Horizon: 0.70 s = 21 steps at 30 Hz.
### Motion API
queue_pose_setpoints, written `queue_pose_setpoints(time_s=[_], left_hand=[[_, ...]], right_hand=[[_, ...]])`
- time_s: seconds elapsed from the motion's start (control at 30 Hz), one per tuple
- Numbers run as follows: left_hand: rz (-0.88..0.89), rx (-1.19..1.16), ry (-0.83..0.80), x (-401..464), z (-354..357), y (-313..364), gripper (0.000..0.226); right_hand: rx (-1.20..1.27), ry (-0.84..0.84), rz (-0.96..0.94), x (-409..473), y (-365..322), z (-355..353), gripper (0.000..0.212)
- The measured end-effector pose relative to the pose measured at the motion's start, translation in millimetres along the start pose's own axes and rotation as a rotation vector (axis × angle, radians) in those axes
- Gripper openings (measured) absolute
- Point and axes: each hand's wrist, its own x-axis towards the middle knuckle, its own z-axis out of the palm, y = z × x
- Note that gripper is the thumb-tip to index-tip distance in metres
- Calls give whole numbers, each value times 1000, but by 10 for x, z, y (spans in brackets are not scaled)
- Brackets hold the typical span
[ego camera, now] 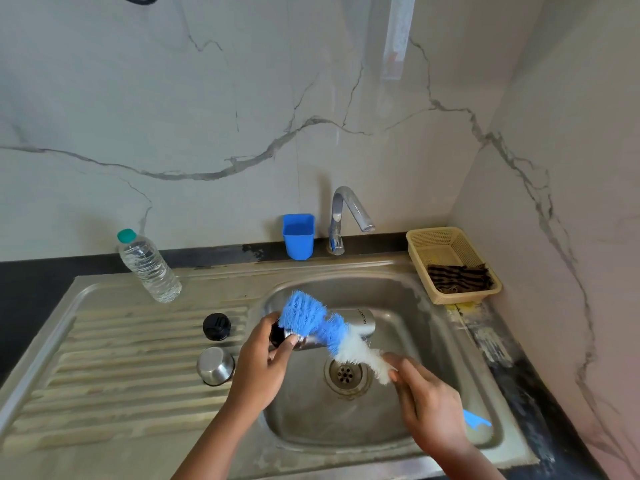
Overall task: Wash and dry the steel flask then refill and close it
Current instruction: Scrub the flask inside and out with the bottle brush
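Marble wall behind steel sink surface (104, 341). Bottle (149, 266) at back left edge. Cap (216, 326) and steel cup (215, 366) on drainboard beside basin. Left hand (263, 358) grips flask (346, 329) at mouth, flask lying sideways over basin. Brush (325, 327) lies across flask; right hand (426, 400) curled round its handle. Basket (453, 265) at back right corner.

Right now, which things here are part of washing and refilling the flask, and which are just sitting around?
In use: flask, bottle brush, black lid, steel cup, water bottle, tap, sink, cloth, both hands.
Idle: blue holder, basket.
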Motion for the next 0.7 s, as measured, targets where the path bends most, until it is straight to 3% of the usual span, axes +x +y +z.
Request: queue_pose_setpoints(time_s=[0.13, 0.3, 0.43, 0.7], left_hand=[[-12, 2, -2, -13, -29, -44, 38], [-8, 28, -23, -49, -191, -35, 39], [7, 86, 55, -2, -576, 223, 34], [-70, 208, 137, 124, -1741, 729, 33]], right_hand=[[-70, -70, 271, 45, 100, 51, 32], [-192, -299, 570, 152, 300, 38, 38], [-142, -377, 620, 146, 411, 58, 60], [-77, -418, 545, 78, 252, 158, 50]])
